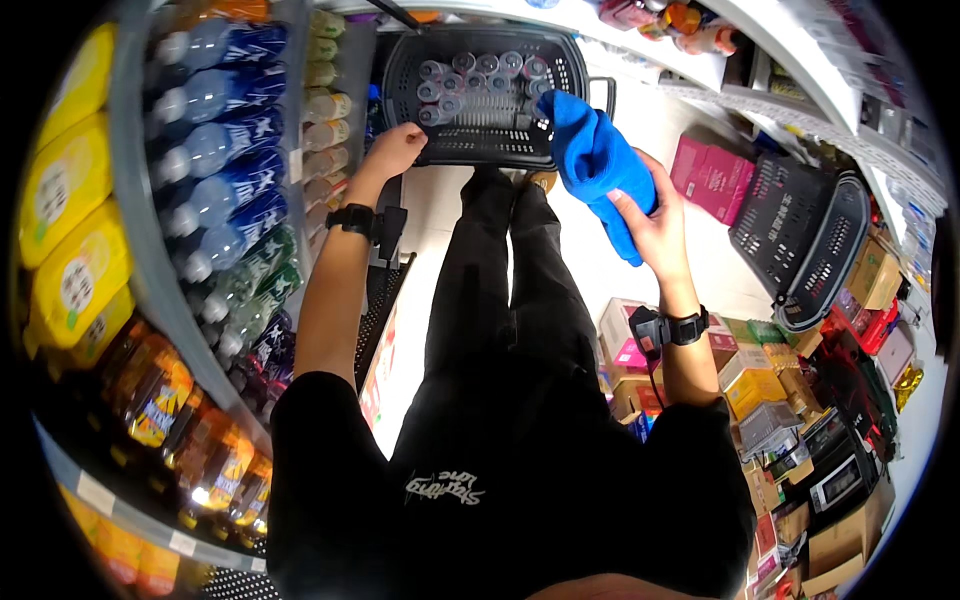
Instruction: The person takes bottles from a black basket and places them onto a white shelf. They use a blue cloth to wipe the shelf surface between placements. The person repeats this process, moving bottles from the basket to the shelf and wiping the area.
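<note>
My right hand (650, 210) grips a bunched blue cloth (600, 160), thumb on top, and the cloth's far end overlaps the right rim of a black plastic basket (490, 150). Inside that basket, several clear bottles (487, 65) stand with their caps up, mostly along the far and left sides. My left hand (397, 150) is closed at the basket's near left corner, its fingers curled in. Whether it holds something small or touches the rim I cannot make out.
Shelves of bottled drinks (215, 150) run close along my left, with yellow packs (75, 270) beyond. To the right lie a pink carton (712, 180), another black basket (795, 225) and many stacked boxes (760, 390). White shelving (790, 70) curves along the far right.
</note>
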The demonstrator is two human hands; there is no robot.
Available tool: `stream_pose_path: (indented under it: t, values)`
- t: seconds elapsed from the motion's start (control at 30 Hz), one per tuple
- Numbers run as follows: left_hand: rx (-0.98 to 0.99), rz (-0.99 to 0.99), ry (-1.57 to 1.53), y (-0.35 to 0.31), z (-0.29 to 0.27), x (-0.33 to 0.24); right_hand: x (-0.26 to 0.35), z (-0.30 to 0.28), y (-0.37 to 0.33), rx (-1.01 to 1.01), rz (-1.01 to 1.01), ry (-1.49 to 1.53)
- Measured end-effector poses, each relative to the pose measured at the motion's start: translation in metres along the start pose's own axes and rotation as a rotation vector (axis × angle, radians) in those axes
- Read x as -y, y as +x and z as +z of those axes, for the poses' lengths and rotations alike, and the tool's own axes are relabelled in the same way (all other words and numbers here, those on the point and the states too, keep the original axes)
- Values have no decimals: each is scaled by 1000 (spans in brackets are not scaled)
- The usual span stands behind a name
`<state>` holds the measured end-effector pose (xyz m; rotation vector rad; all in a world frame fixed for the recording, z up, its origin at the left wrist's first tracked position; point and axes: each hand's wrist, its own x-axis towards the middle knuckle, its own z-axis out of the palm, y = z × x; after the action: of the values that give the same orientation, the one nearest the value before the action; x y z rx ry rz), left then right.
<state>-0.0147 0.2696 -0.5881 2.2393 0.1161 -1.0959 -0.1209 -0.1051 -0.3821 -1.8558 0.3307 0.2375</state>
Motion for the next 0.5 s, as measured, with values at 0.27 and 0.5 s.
stream_pose_path:
  t: [0.27,0.5]
  values:
    - [-11,35,240,90,90,65,-109,20,4,2,230,171]
    - [79,-113,489,160,105,76,-162,24,3,-16,328,227]
